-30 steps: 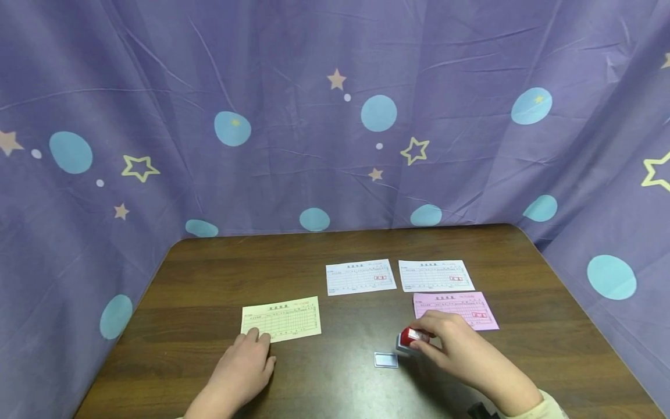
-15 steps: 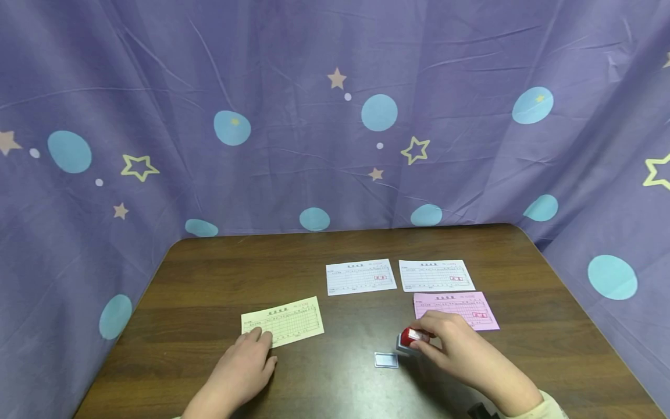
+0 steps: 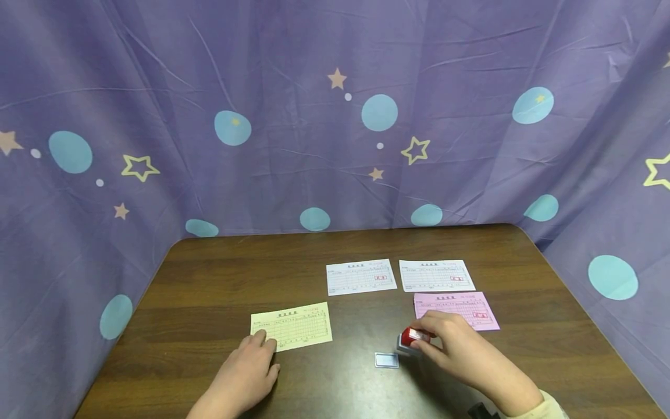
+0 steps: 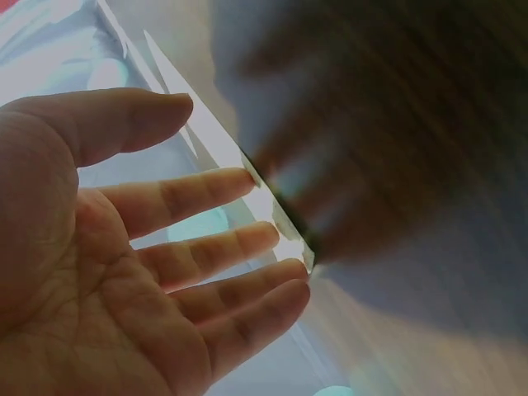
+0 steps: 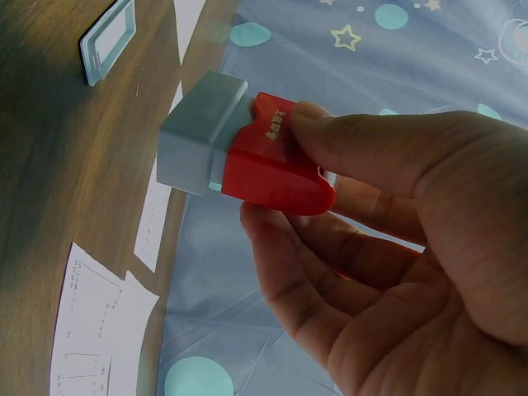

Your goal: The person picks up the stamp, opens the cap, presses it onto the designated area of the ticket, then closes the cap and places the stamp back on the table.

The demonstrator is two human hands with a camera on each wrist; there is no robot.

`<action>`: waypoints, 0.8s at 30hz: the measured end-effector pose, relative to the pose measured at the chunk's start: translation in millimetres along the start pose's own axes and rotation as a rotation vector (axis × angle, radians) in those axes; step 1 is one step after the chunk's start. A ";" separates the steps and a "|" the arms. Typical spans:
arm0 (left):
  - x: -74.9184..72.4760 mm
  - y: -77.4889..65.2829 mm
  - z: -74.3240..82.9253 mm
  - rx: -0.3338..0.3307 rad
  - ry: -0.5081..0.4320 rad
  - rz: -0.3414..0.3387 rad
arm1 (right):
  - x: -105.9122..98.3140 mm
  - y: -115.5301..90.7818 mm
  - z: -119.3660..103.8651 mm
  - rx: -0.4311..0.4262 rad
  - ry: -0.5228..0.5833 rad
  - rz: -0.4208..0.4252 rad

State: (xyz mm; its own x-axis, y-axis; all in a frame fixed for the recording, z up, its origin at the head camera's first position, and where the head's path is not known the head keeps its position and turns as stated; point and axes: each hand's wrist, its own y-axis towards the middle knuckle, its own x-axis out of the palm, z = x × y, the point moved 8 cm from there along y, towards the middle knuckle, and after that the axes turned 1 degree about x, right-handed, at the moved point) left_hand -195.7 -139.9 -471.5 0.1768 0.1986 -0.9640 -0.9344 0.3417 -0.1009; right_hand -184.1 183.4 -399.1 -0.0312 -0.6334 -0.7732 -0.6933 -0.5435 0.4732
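A self-inking stamp with a red top and a grey base is pinched between the thumb and fingers of my right hand, held above the table. Just left of it lies a small light-blue rectangular cap. The fingertips of my left hand rest on the near left edge of a yellow form slip; in the left wrist view those fingers are nearly straight. Partly behind my right hand, a pink slip bears a red stamp mark.
Two white slips, one at the middle and one to its right, lie further back, each with a red mark. The brown wooden table ends at a purple curtain with stars and blue dots.
My left hand has slid the yellow slip a little to the right, and its angle has shifted slightly on the way. My right hand with the stamp has stayed in place.
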 end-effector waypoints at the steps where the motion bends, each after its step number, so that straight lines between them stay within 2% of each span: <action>1: 0.7 0.3 1.1 -0.002 -0.005 -0.009 | 0.0 0.1 0.3 0.001 0.000 -0.001; 14: 5.6 -3.6 19.5 0.040 0.001 -0.033 | -0.5 1.0 1.1 0.001 0.000 -0.001; 24: 6.1 -5.5 32.2 0.077 0.026 0.008 | 0.3 1.4 2.1 0.015 0.002 -0.007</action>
State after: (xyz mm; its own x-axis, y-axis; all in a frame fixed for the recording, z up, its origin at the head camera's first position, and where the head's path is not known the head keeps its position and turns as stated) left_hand -179.6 -111.0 -468.9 0.1604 0.1782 -0.9708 -0.9088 0.4104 -0.0748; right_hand -186.6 183.6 -399.5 -0.0248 -0.6303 -0.7760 -0.7039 -0.5401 0.4612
